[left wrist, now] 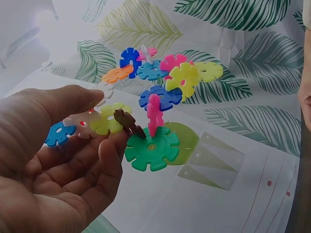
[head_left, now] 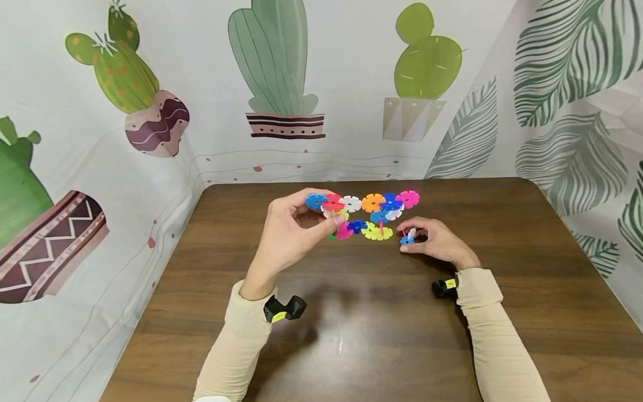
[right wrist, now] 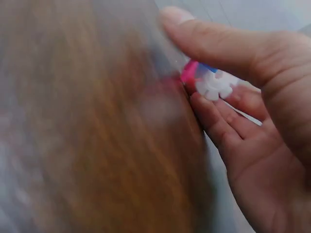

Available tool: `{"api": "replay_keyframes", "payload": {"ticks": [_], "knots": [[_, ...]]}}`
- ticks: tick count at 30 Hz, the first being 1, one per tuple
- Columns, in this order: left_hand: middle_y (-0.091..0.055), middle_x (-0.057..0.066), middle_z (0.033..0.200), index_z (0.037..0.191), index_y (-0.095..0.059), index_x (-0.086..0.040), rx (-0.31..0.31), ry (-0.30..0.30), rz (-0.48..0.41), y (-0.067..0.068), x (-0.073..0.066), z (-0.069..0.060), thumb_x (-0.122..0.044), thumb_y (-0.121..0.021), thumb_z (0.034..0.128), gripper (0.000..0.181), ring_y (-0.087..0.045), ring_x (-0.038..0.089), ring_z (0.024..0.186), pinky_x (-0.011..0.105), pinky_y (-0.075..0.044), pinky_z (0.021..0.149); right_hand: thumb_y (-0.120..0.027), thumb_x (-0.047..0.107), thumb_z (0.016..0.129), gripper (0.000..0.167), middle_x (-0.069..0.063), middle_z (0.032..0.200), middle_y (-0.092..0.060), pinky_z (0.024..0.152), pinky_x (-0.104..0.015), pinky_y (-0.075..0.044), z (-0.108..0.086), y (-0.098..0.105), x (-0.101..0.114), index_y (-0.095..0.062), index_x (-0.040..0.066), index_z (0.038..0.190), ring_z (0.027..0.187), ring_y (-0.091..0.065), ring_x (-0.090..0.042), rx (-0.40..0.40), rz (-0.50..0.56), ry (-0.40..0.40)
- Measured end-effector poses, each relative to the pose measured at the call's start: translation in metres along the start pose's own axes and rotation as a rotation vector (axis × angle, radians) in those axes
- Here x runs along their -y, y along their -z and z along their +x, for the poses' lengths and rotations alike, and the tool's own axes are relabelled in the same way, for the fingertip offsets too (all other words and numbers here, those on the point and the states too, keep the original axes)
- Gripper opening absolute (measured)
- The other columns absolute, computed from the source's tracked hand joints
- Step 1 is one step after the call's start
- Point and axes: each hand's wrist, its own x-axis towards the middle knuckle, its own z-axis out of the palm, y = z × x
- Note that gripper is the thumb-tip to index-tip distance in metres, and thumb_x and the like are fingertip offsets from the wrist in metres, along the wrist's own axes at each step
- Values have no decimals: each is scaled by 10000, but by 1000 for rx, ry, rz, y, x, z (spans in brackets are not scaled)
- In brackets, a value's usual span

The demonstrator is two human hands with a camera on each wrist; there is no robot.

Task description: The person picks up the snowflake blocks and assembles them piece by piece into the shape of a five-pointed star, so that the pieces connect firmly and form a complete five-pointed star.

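In the head view, my left hand (head_left: 286, 231) holds up a linked chain of colourful notched plastic flower discs (head_left: 373, 202), above the table. The thumb and fingers pinch its left end. A green disc (left wrist: 152, 149) hangs at the near end in the left wrist view, with a pink disc (left wrist: 154, 115) standing upright in it. On the right, low by the tabletop, my right hand (head_left: 437, 240) has thumb and fingers curled round a small cluster of flower discs (head_left: 407, 240), blue, white and pink. A white disc (right wrist: 214, 87) of this cluster shows between thumb and fingers.
Both hands are over a brown wooden table (head_left: 361, 346). A white cloth (head_left: 351, 162) printed with cacti and leaves hangs behind it and at the sides. Each wrist wears a black camera (head_left: 284, 308). The right wrist view is partly blurred.
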Motion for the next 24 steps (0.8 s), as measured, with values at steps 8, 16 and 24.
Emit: {"api": "replay_keyframes", "payload": {"ticks": [8,16,24], "knots": [[-784,16,931,1172,-782,-170,10,5,10,0,-2,0,-148,-898,871,323,-721,187,757,243,-616,708,-702,222,1059,305,-170,1092,-774,796,-201,-600,-1,1,1,-735,46,1306,904,-719,-175,-239,163,67],[-794,27,959,1185,-781,-161,6,6,9,0,-3,0,-141,-896,866,339,-737,182,776,253,-626,720,-663,173,1076,313,0,957,-796,761,-244,-626,-5,11,21,-686,-55,1289,827,-742,-184,-328,306,110],[-793,18,953,1182,-780,-163,8,4,8,1,-2,0,-144,-893,871,331,-732,184,762,252,-623,706,-691,-1,1020,244,81,949,-788,727,-168,-615,-9,25,58,-719,-52,1257,785,-740,-96,-414,431,238]]}}
